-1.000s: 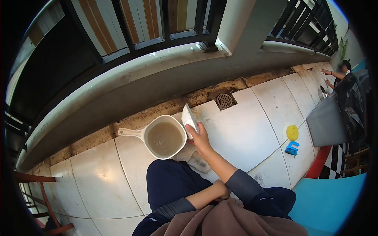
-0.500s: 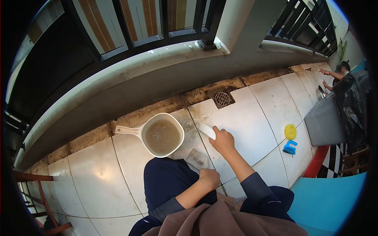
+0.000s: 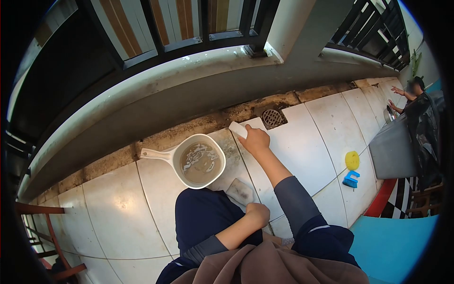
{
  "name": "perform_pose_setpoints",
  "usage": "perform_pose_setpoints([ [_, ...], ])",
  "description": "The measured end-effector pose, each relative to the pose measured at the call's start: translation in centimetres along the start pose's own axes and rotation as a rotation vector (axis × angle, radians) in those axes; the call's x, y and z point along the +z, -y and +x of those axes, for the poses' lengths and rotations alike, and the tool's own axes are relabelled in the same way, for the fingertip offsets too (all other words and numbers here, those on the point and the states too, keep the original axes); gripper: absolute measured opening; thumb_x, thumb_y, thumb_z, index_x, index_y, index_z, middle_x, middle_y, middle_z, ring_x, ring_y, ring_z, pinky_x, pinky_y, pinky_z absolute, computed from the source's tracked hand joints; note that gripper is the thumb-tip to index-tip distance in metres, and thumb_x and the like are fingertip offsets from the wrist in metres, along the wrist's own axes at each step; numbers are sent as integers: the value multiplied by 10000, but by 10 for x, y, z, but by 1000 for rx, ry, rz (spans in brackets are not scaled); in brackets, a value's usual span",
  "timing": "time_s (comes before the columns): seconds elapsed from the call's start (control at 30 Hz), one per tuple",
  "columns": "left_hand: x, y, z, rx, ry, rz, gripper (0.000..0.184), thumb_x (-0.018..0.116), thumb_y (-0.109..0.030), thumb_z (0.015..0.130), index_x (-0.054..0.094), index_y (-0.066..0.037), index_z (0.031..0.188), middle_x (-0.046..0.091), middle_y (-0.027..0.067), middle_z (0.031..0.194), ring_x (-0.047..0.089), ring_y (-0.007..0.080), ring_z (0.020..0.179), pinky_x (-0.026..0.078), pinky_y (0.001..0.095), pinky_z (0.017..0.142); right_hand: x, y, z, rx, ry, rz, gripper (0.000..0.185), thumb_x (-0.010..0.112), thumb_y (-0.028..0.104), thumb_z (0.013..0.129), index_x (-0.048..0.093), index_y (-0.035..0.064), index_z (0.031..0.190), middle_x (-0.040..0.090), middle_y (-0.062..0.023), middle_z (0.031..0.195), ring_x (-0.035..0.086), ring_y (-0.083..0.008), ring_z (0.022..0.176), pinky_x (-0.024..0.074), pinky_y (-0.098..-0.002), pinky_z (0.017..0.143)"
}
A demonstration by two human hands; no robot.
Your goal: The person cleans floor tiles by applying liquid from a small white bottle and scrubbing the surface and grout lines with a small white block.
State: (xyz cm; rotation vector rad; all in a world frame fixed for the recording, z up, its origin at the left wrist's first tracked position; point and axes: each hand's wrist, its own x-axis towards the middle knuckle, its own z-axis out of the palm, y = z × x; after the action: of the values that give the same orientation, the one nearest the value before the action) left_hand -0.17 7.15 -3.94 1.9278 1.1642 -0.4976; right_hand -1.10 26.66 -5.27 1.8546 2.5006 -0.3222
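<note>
My right hand is closed around a white block-shaped scrubber, pressed to the floor tile near the dirty edge strip. Its underside is hidden. To the left, a white dipper with a handle holds cloudy water, its surface rippled. My left hand rests in a fist by my knee, nothing showing in it. Just beyond that fist, a stained whitish pad lies on the tiles beside the dipper.
A floor drain sits by the low wall. Right of me lie a yellow sponge and a blue brush, near a grey bin. Another person is at the far right. A red-brown rack stands at left.
My right hand has pushed the white scrubber away from me, up the tile toward the wall edge. The water in the dipper shows more ripples. My left hand stays by the knee.
</note>
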Motion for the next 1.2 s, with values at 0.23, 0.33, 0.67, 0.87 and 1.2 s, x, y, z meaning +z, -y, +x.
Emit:
perform_pose_setpoints([
  [0.23, 1, -3, -5, -22, -1, 18, 310, 468, -299, 820, 664, -78, 913, 640, 107, 947, 619, 251, 870, 487, 355, 687, -8, -10, -64, 18, 125, -144, 409, 625, 380, 715, 535, 94, 994, 631, -104, 719, 629, -268, 688, 498, -361, 590],
  [0.33, 1, -8, 1, -28, 53, 35, 308, 470, -302, 821, 664, -82, 916, 637, 107, 964, 617, 250, 881, 486, 355, 688, -13, -1, -47, 39, 130, -134, 396, 639, 365, 719, 533, 91, 984, 641, -115, 792, 637, -253, 740, 508, -352, 613],
  [0.67, 8, -2, 12, -32, -40, 26, 235, 614, -94, 666, 683, -100, 890, 653, 68, 944, 641, 223, 809, 501, 348, 542, -9, 15, 3, 62, 79, -135, 388, 630, 356, 723, 546, 101, 1003, 642, -100, 851, 632, -243, 800, 506, -336, 651],
  [0.87, 16, -4, 13, -24, -51, 38, 238, 618, -97, 655, 686, -105, 883, 660, 62, 917, 647, 218, 764, 497, 354, 511, -18, 10, -48, 66, 191, -171, 362, 619, 320, 734, 537, 71, 983, 643, -125, 855, 636, -252, 787, 507, -330, 653],
  [1.2, 7, -4, 11, -33, 16, 20, 253, 524, -256, 772, 672, -102, 908, 641, 81, 966, 621, 231, 862, 480, 352, 652, -12, 28, 7, 86, 86, -111, 366, 620, 327, 732, 537, 73, 982, 643, -112, 869, 634, -251, 801, 508, -340, 663],
])
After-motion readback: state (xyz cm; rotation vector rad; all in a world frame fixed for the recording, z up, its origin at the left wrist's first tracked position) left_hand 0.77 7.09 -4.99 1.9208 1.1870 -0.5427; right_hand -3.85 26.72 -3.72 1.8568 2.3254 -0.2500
